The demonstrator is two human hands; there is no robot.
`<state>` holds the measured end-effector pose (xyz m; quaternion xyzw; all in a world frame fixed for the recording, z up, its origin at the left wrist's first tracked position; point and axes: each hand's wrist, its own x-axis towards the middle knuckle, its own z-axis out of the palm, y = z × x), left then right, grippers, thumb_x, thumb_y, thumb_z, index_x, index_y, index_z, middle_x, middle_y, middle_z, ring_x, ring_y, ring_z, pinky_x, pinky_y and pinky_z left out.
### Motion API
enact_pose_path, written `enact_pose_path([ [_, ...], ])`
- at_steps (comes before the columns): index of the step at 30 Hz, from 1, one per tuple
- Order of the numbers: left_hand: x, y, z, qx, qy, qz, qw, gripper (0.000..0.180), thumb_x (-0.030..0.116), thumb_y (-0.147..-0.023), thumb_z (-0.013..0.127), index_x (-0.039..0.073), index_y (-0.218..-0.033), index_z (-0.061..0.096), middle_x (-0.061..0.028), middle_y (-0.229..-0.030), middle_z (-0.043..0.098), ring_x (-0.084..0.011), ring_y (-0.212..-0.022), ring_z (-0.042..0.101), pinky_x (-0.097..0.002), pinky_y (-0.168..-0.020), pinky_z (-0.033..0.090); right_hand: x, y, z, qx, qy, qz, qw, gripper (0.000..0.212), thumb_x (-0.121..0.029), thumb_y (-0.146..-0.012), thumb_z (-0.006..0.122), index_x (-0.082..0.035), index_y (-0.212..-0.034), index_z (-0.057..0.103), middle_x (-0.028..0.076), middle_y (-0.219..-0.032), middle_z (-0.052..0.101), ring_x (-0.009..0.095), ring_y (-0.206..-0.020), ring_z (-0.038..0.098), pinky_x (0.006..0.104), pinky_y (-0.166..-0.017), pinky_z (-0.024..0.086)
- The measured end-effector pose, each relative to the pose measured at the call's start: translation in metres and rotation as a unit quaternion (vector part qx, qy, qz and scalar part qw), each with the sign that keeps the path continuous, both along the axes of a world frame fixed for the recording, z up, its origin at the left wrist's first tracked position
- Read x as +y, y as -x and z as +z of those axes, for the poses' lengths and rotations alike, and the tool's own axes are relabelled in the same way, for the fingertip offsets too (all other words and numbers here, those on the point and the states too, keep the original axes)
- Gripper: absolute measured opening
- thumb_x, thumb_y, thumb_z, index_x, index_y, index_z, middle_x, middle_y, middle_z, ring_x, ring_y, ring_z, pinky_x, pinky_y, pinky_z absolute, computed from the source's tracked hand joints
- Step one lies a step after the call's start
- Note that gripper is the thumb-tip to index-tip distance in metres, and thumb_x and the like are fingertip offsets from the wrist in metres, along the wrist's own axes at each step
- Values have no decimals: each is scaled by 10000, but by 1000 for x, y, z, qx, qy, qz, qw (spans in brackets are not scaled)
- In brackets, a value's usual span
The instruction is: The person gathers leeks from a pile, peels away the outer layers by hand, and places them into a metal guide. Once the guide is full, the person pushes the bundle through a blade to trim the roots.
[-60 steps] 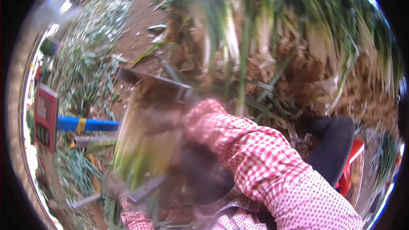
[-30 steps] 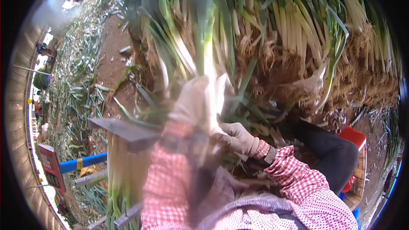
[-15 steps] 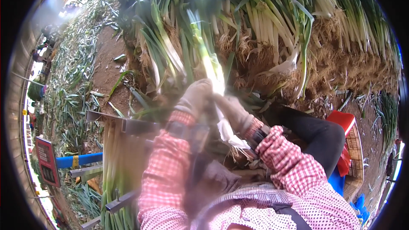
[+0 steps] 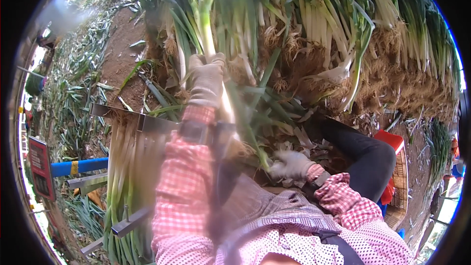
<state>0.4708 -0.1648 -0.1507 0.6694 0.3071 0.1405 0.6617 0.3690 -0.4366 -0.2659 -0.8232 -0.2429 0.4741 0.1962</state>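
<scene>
My gloved left hand (image 4: pixel 206 79) is closed round the pale shaft of a large green onion (image 4: pixel 208 37). The onion's green leaves point away from me; its white lower end, partly blurred, runs past my wrist toward my lap. My right hand (image 4: pixel 292 165), also gloved and slightly blurred, is closed at the end of a long green leaf (image 4: pixel 252 140). That leaf stretches back up toward the onion's shaft; whether it is still attached there I cannot tell. Just beyond both hands lies a heap of untrimmed green onions (image 4: pixel 319 24), their roots toward me.
At the left, a metal rack (image 4: pixel 130 223) holds a bundle of green onions (image 4: pixel 120 167), beside a red-framed panel (image 4: pixel 41 168) on a blue bar (image 4: pixel 81 166). Peelings (image 4: pixel 304 140) litter the ground before me. A red stool (image 4: pixel 391 141) and wicker basket (image 4: pixel 401 186) stand at right.
My left hand has moved away from me and left with the onion. My right hand has left the shaft and drawn down toward my lap, pulling a green leaf along.
</scene>
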Motion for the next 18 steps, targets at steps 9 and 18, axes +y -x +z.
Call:
enact_pose_path([
  [9, 5, -13, -15, -11, 129, 14, 991, 188, 248, -952, 565, 62, -936, 549, 10, -679, 557, -91, -453, 488, -210, -383, 420, 121, -53, 4, -211, -446, -145, 858, 254, -296, -865, 604, -76, -748, 549, 63, -631, 609, 316, -585, 616, 412, -578, 520],
  [18, 36, -3, 8, -27, 139, 82, 987, 283, 320, -903, 639, 47, -940, 574, 28, -686, 478, -57, -518, 479, -197, -425, 424, 117, -124, -67, -215, -221, -237, 921, 288, -301, -843, 612, -76, -1021, 638, 169, -956, 656, 356, -891, 641, 420, -795, 511],
])
